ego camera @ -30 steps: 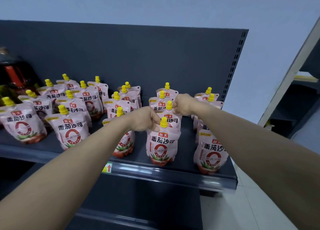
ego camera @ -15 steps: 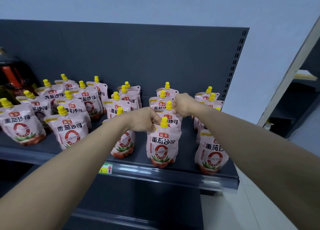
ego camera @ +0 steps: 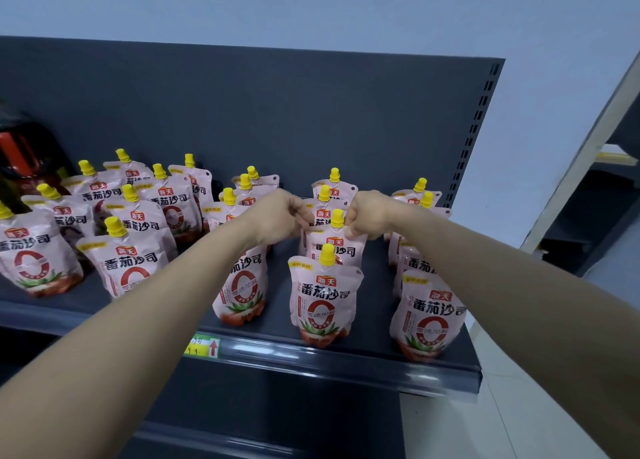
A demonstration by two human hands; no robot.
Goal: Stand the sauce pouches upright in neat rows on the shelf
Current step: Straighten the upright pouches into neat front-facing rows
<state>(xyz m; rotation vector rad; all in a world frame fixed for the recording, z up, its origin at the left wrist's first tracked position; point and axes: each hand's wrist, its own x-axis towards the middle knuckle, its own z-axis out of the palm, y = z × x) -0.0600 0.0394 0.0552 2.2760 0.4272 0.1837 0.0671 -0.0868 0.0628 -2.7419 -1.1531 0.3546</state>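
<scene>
Two hands' fingers [ego camera: 350,223] pinch the second-row pouch [ego camera: 335,247] by its top corners.

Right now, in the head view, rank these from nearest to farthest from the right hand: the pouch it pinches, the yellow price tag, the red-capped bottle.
1. Pinched pouch, in the right hand, mid-shelf.
2. Yellow price tag, shelf's front edge, lower left.
3. Red-capped bottle, far left.

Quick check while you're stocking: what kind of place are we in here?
Most likely a shop aisle or a mock-up of one. A dark metal shelf with a slotted back panel, a price label clipped on its front rail, and many identical yellow-capped sauce pouches standing in rows all point that way.
</scene>
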